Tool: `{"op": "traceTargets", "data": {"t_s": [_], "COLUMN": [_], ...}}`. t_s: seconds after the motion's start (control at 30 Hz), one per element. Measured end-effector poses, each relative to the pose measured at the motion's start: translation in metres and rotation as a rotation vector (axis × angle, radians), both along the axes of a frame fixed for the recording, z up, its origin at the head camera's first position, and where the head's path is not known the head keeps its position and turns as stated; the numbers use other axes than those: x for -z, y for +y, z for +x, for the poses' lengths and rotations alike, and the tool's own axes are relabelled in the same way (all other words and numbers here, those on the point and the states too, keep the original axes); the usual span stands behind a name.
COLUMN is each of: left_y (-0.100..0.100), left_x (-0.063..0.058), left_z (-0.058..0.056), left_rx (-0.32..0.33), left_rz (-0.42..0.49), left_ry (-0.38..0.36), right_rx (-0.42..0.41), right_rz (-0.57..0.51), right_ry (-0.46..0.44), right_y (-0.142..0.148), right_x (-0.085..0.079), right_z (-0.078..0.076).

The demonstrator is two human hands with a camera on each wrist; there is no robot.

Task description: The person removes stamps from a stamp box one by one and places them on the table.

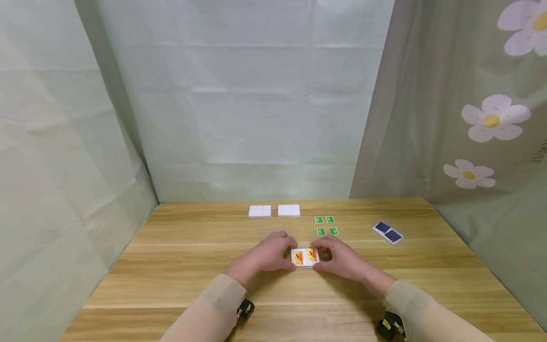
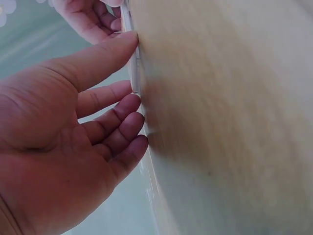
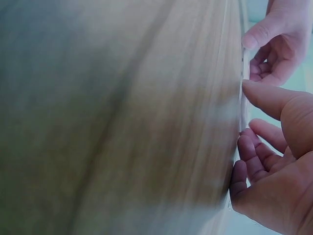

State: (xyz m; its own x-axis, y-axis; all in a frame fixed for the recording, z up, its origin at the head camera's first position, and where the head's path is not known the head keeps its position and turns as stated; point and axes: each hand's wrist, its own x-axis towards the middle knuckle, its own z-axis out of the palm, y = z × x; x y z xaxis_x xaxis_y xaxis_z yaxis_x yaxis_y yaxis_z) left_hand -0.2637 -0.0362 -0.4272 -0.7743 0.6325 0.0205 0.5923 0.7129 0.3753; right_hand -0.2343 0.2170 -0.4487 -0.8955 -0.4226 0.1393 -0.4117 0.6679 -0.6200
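A thin white card (image 1: 305,257) with two orange-and-red pictures side by side lies flat on the table, in the middle of the head view. My left hand (image 1: 273,251) holds its left end between thumb and forefinger. At the opposite end, the thumb and forefinger of my right hand (image 1: 340,259) grip the card the same way. Both wrist views show the card edge-on, with the left thumb (image 2: 115,54) and the right thumb (image 3: 266,95) against its near side. The other fingers of each hand curl loosely by the tabletop.
Several small green picture cards (image 1: 321,232) lie just beyond my right hand. Two white rectangular pieces (image 1: 259,211) sit near the back edge. A piece with two dark blue panels (image 1: 388,232) lies to the right. Behind my left hand is a clear sheet (image 1: 269,231).
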Motion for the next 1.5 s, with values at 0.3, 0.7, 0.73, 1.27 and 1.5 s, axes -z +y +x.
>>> {"op": "traceTargets", "data": {"t_s": [0.3, 0.7, 0.73, 1.27, 1.5], "left_y": [0.002, 0.009, 0.01, 0.015, 0.016], "left_x": [0.006, 0.01, 0.01, 0.008, 0.008], "left_z": [-0.005, -0.004, -0.004, -0.002, -0.002], "left_rx": [0.024, 0.005, 0.005, 0.004, -0.004], "left_rz": [0.004, 0.023, 0.024, 0.051, 0.057], "left_ry": [0.03, 0.019, 0.019, 0.012, 0.011], "right_rx": [0.034, 0.066, 0.072, 0.122, 0.159], "right_rz": [-0.026, -0.026, -0.023, -0.039, -0.071], "right_ry": [-0.029, -0.077, -0.081, -0.145, -0.168], "right_y": [0.001, 0.003, 0.004, 0.007, 0.005], "right_x": [0.0, -0.006, -0.006, -0.012, -0.012], "right_z": [-0.001, -0.001, -0.002, -0.007, -0.009]}}
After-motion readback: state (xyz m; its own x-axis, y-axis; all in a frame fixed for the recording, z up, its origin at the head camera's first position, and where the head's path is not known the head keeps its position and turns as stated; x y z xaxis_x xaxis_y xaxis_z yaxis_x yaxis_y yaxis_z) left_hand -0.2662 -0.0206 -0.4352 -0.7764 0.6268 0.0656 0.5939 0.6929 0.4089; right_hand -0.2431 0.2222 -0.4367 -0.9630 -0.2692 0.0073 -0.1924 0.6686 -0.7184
